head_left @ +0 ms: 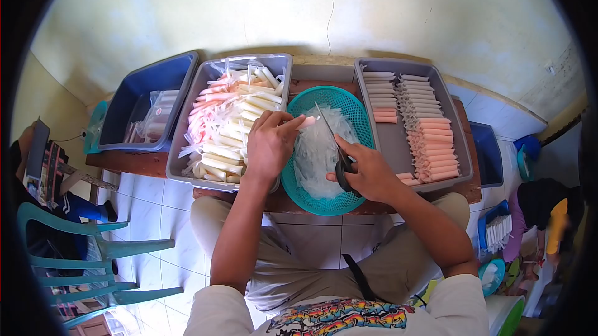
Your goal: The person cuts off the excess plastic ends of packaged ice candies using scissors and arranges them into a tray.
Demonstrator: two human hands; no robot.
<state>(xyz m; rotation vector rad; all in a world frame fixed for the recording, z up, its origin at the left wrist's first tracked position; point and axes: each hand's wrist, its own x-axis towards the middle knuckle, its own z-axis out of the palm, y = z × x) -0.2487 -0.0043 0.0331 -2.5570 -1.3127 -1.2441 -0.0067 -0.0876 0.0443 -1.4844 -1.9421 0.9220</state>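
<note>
Over a teal mesh basket (324, 206), my left hand (269, 146) pinches a pink-filled plastic tube (307, 122), most of it hidden by the fingers. My right hand (367, 171) grips black-handled scissors (344, 171), their blades pointing up and away beside the tube's end. Clear plastic scraps (317, 165) heap inside the basket. Left of it, a grey bin (177, 163) is piled with loose pink and cream tubes (221, 149) with long plastic ends. In the right-hand grey bin (391, 149), shorter pink and whitish tubes (436, 143) lie in neat rows.
A dark blue bin (146, 147) with packaged items stands at the far left of the low brown bench (134, 160). Behind is a wall (249, 12). Teal plastic chairs (106, 249) and a person occupy the left; another person sits at right near tubs (495, 230).
</note>
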